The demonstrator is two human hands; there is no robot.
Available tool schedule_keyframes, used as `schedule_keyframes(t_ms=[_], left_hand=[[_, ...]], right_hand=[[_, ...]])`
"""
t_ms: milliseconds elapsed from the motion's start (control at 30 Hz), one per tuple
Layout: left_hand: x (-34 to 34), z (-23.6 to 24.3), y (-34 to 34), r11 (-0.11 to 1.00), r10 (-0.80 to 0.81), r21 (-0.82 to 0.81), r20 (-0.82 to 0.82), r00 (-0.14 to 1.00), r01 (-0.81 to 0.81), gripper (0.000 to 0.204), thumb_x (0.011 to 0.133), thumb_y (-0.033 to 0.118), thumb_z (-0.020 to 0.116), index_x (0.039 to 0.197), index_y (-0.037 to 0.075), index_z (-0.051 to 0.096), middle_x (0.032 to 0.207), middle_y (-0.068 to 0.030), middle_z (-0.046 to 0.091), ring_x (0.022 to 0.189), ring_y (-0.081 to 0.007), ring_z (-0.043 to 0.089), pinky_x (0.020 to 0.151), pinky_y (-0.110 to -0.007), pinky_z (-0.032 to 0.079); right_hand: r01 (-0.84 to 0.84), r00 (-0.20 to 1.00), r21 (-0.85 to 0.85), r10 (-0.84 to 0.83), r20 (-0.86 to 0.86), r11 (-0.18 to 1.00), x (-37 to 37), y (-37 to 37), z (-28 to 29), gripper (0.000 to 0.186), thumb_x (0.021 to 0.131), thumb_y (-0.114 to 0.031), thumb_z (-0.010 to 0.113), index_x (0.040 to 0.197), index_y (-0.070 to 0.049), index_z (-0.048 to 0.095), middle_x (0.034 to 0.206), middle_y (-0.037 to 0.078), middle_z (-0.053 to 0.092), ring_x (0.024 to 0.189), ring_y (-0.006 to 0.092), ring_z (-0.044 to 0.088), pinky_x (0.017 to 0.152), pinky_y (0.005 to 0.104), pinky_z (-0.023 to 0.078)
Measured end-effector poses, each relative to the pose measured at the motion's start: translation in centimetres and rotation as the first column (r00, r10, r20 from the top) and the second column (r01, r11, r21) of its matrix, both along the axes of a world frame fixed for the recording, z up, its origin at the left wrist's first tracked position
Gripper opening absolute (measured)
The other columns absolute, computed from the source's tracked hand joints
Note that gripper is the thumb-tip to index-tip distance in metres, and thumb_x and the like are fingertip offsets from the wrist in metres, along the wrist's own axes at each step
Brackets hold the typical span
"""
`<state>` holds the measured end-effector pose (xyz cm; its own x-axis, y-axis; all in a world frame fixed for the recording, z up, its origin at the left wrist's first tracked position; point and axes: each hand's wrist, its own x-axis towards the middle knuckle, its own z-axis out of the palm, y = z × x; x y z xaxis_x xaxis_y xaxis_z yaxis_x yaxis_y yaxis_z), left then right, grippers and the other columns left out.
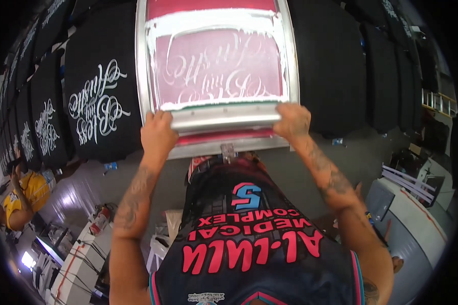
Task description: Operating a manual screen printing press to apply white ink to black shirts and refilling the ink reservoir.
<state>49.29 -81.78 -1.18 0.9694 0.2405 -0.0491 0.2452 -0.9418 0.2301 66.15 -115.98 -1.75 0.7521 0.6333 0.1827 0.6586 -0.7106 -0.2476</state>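
A silver-framed printing screen [142, 61] fills the top centre, with pink mesh [216, 56] showing reversed pale script and thick white ink [213, 20] along its edges. Across the screen's near part lies a wide metal squeegee [221, 118] with a green blade edge and white ink along it. My left hand [159, 132] grips the squeegee's left end, fingers curled over the bar, and my right hand [292, 121] grips the right end the same way. A small metal clamp [228, 151] sits at the middle of the frame's near edge.
Black garments with white script [99, 101] line the left; plain black garments [331, 71] line the right. A person in a yellow top [28, 190] is at the far left. Equipment with cables [71, 259] sits lower left, a grey cabinet [392, 213] lower right, a ladder [437, 104] far right.
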Motion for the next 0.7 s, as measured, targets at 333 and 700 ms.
schedule_keyframes(t_ms=[333,700], left_hand=[[25.1,1.1,13.2,0.988,-0.037,0.145,-0.074,0.997,0.048,0.023,0.076,0.016,0.065,0.093,0.005,0.076,0.094,-0.0204,0.073,0.092,-0.0381,0.071,0.082,-0.047,0.057],[-4.3,3.0,-0.3,0.991,-0.105,-0.078,0.033,0.994,0.107,0.022,0.065,0.002,0.073,0.085,0.007,0.067,0.086,-0.0090,0.065,0.085,-0.0303,0.065,0.072,-0.041,0.056]], right_hand=[[0.042,0.999,-0.294,-0.049,-0.016,0.955,23.9,13.0,2.6,0.033,0.070,-0.027,0.064,0.098,-0.017,0.078,0.093,0.016,0.075,0.091,0.0357,0.072,0.084,0.0448,0.058],[-0.093,0.993,-0.129,0.082,-0.083,0.987,-3.8,-1.8,1.8,0.018,0.062,-0.014,0.074,0.079,-0.011,0.072,0.080,0.007,0.070,0.076,0.0306,0.068,0.068,0.0447,0.052]])
